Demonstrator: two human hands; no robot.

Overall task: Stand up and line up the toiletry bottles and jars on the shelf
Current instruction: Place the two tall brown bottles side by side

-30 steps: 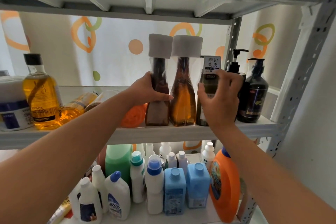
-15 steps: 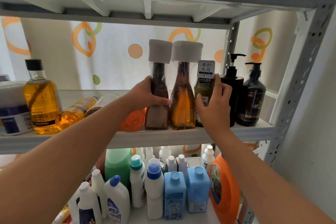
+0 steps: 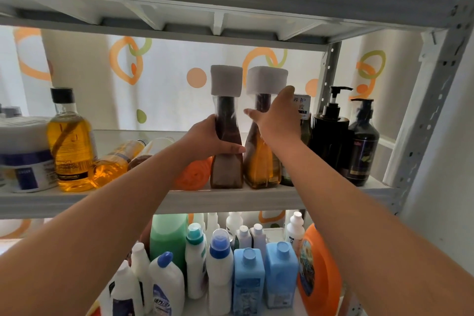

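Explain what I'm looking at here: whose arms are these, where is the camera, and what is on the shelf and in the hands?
No machine here: these are a person's two bare arms, filmed by one wide-angle camera worn on their head. They face a metal rack. On its middle shelf the left hand grips the dark brown bottle around its waist. The right hand is open, fingers spread in front of the amber bottle beside it; whether it touches is unclear. Further right stand a small labelled bottle and two black pump bottles. To the left are an upright yellow bottle, a white jar and a fallen bottle. Below stand cleaning bottles.
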